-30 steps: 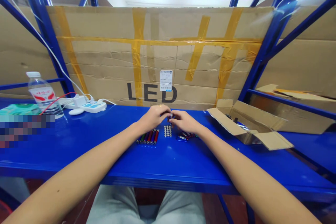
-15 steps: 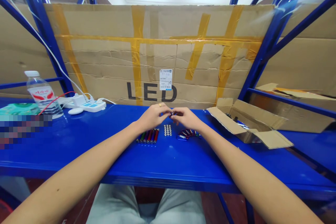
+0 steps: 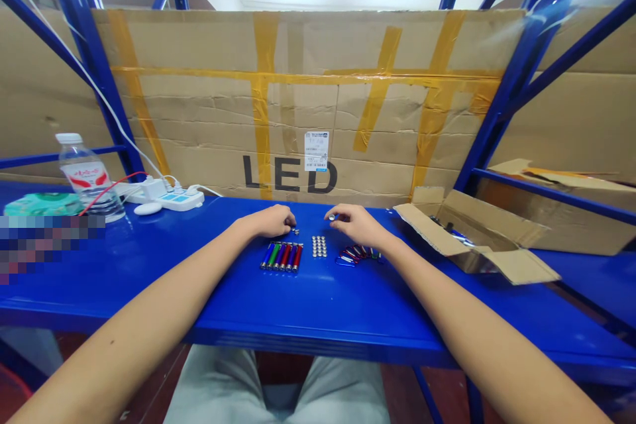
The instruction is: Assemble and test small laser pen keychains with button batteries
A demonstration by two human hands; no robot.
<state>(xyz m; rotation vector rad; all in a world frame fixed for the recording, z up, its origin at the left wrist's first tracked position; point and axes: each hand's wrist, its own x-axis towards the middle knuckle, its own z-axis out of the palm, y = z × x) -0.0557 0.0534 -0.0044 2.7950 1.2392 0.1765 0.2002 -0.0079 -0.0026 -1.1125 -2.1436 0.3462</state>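
Note:
My left hand is low over the blue table, its fingertips pinched at a small silver piece; another tiny silver part lies beside it. My right hand pinches a round silver button cell between thumb and finger, just above the table. Below and between the hands, several button cells lie in a neat grid. A row of slim metal tubes in blue, green, purple and red lies under my left wrist. Coloured carabiners are fanned out under my right wrist.
An open cardboard box with metal parts inside stands at the right. A power strip, a water bottle and a green packet are at the left. A large cardboard sheet closes off the back.
My hands were together above the grid of button cells. They have moved apart, the left one going left and down to the table, the right one staying up with a button cell.

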